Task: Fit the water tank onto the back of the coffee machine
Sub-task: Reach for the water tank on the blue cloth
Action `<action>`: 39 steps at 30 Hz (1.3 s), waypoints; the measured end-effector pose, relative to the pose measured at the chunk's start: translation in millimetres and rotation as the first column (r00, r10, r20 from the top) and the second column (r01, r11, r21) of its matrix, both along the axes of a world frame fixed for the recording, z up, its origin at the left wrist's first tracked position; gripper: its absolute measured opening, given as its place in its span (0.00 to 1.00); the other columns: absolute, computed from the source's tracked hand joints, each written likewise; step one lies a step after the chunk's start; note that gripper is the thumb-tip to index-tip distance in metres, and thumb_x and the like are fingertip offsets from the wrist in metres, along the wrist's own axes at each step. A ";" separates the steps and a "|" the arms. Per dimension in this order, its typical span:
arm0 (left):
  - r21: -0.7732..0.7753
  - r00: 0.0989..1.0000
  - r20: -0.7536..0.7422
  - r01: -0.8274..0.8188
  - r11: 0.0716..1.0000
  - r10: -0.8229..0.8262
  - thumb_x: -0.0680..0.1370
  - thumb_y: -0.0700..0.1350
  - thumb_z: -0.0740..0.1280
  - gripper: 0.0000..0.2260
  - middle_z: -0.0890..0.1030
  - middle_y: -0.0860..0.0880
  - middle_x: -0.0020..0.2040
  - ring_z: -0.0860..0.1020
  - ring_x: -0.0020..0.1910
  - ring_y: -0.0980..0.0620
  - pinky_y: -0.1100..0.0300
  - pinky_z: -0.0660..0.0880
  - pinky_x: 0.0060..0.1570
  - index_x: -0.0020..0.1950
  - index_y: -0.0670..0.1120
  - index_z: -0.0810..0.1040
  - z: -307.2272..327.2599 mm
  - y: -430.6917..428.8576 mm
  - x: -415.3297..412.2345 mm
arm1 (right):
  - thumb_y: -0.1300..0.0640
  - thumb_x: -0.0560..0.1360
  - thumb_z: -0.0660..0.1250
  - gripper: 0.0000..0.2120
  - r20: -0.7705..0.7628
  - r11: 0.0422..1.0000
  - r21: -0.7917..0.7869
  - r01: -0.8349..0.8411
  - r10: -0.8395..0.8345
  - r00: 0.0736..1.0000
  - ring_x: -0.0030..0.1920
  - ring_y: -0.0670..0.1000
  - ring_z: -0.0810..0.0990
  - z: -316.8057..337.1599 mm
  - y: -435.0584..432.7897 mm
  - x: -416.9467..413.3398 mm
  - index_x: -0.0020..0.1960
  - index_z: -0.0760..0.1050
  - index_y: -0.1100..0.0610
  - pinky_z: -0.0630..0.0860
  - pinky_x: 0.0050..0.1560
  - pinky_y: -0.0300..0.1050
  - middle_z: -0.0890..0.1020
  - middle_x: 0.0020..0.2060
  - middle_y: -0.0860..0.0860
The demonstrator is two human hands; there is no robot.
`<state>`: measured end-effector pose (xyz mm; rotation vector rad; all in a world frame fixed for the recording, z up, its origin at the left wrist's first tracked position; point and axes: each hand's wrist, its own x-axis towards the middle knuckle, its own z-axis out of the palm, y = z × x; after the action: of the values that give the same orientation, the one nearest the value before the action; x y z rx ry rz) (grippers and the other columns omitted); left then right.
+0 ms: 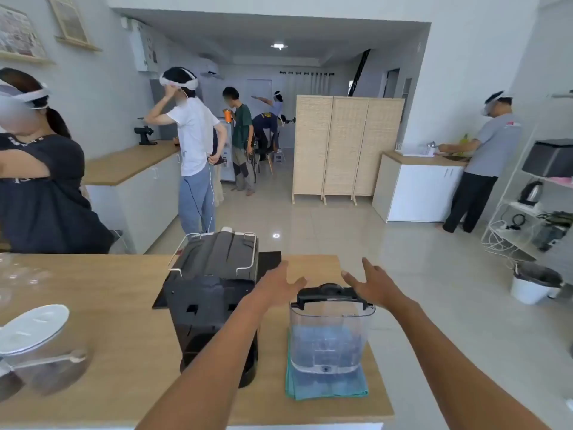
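Observation:
The clear water tank [330, 339] with a black lid stands upright on a teal cloth [325, 389] at the right of the wooden counter. The black coffee machine [214, 293] stands to its left with its back towards me. My left hand [277, 288] hovers with fingers spread between the machine and the tank's lid. My right hand [375, 283] is spread just beyond the lid's right side. Neither hand holds anything.
A glass jar with a white lid [34, 346] and a spoon stands at the counter's left. The counter's edge [356, 274] drops off just right of the tank. Several people stand in the room beyond, one close at the far left [40, 181].

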<state>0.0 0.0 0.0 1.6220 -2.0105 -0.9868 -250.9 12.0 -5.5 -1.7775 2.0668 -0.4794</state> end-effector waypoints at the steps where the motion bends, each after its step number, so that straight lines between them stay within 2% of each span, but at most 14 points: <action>1: 0.043 0.999 -0.009 -0.044 0.998 0.044 0.77 0.64 0.63 0.39 0.66 0.44 0.77 0.67 0.73 0.43 0.57 0.66 0.61 0.80 0.45 0.53 -7.8 0.6 -2.5 | 0.30 0.76 0.57 0.46 0.023 1.000 0.026 0.005 -0.005 1.000 0.74 0.61 0.64 -8.3 0.7 -3.0 0.82 0.49 0.59 0.62 0.72 0.59 0.64 0.76 0.63; 3: 0.153 0.993 -0.008 -0.116 0.981 0.118 0.76 0.67 0.62 0.45 0.62 0.43 0.79 0.64 0.76 0.42 0.54 0.65 0.67 0.81 0.43 0.47 -17.9 1.7 -6.0 | 0.31 0.75 0.60 0.48 0.068 0.999 0.051 -0.002 -0.001 0.998 0.69 0.61 0.72 -20.5 -0.1 -9.2 0.82 0.48 0.59 0.68 0.69 0.58 0.67 0.74 0.63; 6: 0.244 0.978 -0.046 -0.189 0.951 0.206 0.75 0.69 0.62 0.48 0.58 0.43 0.81 0.59 0.78 0.42 0.51 0.61 0.72 0.81 0.42 0.46 -30.3 -1.9 -11.6 | 0.31 0.74 0.63 0.50 0.205 0.998 0.064 0.013 -0.026 0.978 0.69 0.60 0.72 -33.2 -0.2 -14.7 0.82 0.48 0.60 0.70 0.64 0.50 0.70 0.71 0.61; 9: 0.319 0.959 -0.096 -0.224 0.921 0.266 0.74 0.70 0.61 0.40 0.64 0.47 0.78 0.66 0.74 0.46 0.52 0.63 0.68 0.78 0.47 0.61 -44.9 -3.8 -17.5 | 0.27 0.70 0.64 0.53 0.329 0.996 0.075 0.036 -0.059 0.943 0.60 0.57 0.76 -42.2 0.2 -19.6 0.80 0.52 0.61 0.71 0.47 0.43 0.78 0.61 0.58; 10: 0.334 0.955 -0.112 -0.223 0.916 0.273 0.74 0.71 0.60 0.32 0.71 0.48 0.72 0.72 0.66 0.50 0.54 0.66 0.62 0.70 0.52 0.72 -50.1 -3.9 -19.1 | 0.26 0.68 0.64 0.51 0.357 0.996 0.070 0.053 -0.074 0.931 0.55 0.55 0.78 -45.2 0.0 -20.9 0.76 0.59 0.61 0.71 0.42 0.41 0.79 0.57 0.57; 12: 0.325 0.946 -0.153 -0.225 0.919 0.286 0.73 0.72 0.59 0.19 0.78 0.53 0.57 0.75 0.51 0.58 0.55 0.67 0.54 0.49 0.59 0.76 -60.2 -3.8 -21.5 | 0.23 0.64 0.65 0.44 0.407 0.995 0.043 0.089 -0.099 0.908 0.47 0.50 0.78 -51.8 0.5 -20.7 0.61 0.67 0.59 0.69 0.37 0.38 0.79 0.50 0.53; 14: 0.317 0.916 -0.230 -0.250 0.915 0.330 0.73 0.72 0.61 0.19 0.78 0.57 0.53 0.76 0.53 0.55 0.54 0.70 0.58 0.51 0.59 0.77 -68.5 -3.1 -22.4 | 0.24 0.64 0.66 0.36 0.473 0.994 0.022 0.107 -0.104 0.875 0.45 0.45 0.78 -58.2 0.8 -18.8 0.55 0.67 0.52 0.67 0.37 0.35 0.79 0.47 0.47; 16: 0.296 0.882 -0.294 -0.282 0.912 0.368 0.73 0.70 0.64 0.23 0.81 0.56 0.55 0.76 0.58 0.52 0.51 0.71 0.64 0.57 0.57 0.80 -74.6 -2.4 -23.7 | 0.27 0.66 0.68 0.31 0.527 0.993 -0.016 0.115 -0.089 0.845 0.44 0.36 0.75 -63.1 3.0 -17.6 0.57 0.68 0.46 0.66 0.38 0.32 0.77 0.45 0.39; 19: 0.287 0.841 -0.385 -0.284 0.915 0.381 0.73 0.68 0.67 0.16 0.82 0.56 0.57 0.77 0.59 0.55 0.52 0.71 0.65 0.54 0.61 0.80 -77.2 3.3 -24.4 | 0.29 0.67 0.70 0.29 0.562 0.992 -0.060 0.111 -0.058 0.825 0.46 0.33 0.74 -64.7 5.4 -18.0 0.60 0.68 0.43 0.66 0.40 0.29 0.76 0.47 0.34; 23: 0.239 0.776 -0.501 -0.303 0.923 0.384 0.76 0.60 0.69 0.07 0.83 0.60 0.52 0.79 0.51 0.64 0.62 0.74 0.54 0.52 0.65 0.78 -73.2 9.5 -28.6 | 0.34 0.70 0.72 0.26 0.580 0.988 -0.123 0.089 -0.001 0.815 0.52 0.42 0.77 -60.7 9.4 -19.3 0.62 0.69 0.41 0.66 0.43 0.28 0.77 0.50 0.35; 26: 0.186 0.722 -0.583 -0.328 0.926 0.373 0.77 0.51 0.71 0.09 0.85 0.60 0.47 0.82 0.44 0.67 0.73 0.74 0.41 0.55 0.64 0.78 -69.4 17.3 -28.9 | 0.38 0.70 0.74 0.25 0.590 0.974 -0.212 0.075 0.066 0.805 0.54 0.36 0.77 -63.3 16.8 -18.5 0.64 0.72 0.39 0.70 0.47 0.29 0.78 0.54 0.32; 28: 0.134 0.711 -0.617 -0.328 0.935 0.338 0.77 0.47 0.72 0.13 0.86 0.58 0.49 0.83 0.46 0.64 0.73 0.75 0.44 0.59 0.61 0.79 -67.1 19.6 -29.2 | 0.41 0.71 0.75 0.25 0.584 0.964 -0.255 0.079 0.088 0.807 0.53 0.32 0.76 -63.3 17.7 -18.4 0.65 0.71 0.40 0.70 0.47 0.27 0.78 0.54 0.32; 33: 0.040 0.662 -0.683 -0.387 0.921 0.308 0.75 0.41 0.75 0.18 0.87 0.49 0.53 0.83 0.54 0.49 0.55 0.78 0.58 0.64 0.50 0.82 -61.0 22.6 -38.4 | 0.43 0.71 0.76 0.27 0.573 0.953 -0.294 0.072 0.116 0.812 0.51 0.28 0.76 -60.0 10.1 -24.0 0.67 0.71 0.42 0.71 0.44 0.22 0.80 0.56 0.37; 39: -0.124 0.683 -0.675 -0.479 0.869 0.280 0.70 0.41 0.79 0.20 0.86 0.50 0.54 0.82 0.56 0.58 0.62 0.78 0.58 0.61 0.44 0.84 -65.0 20.0 -35.8 | 0.41 0.70 0.75 0.36 0.540 0.943 -0.332 0.029 0.164 0.826 0.58 0.36 0.76 -61.2 10.4 -22.0 0.74 0.68 0.46 0.68 0.49 0.19 0.79 0.60 0.40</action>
<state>-35.8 20.0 -65.0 1.2335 -1.2069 -0.8655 -272.9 22.3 -66.6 -1.6014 1.5600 -1.2248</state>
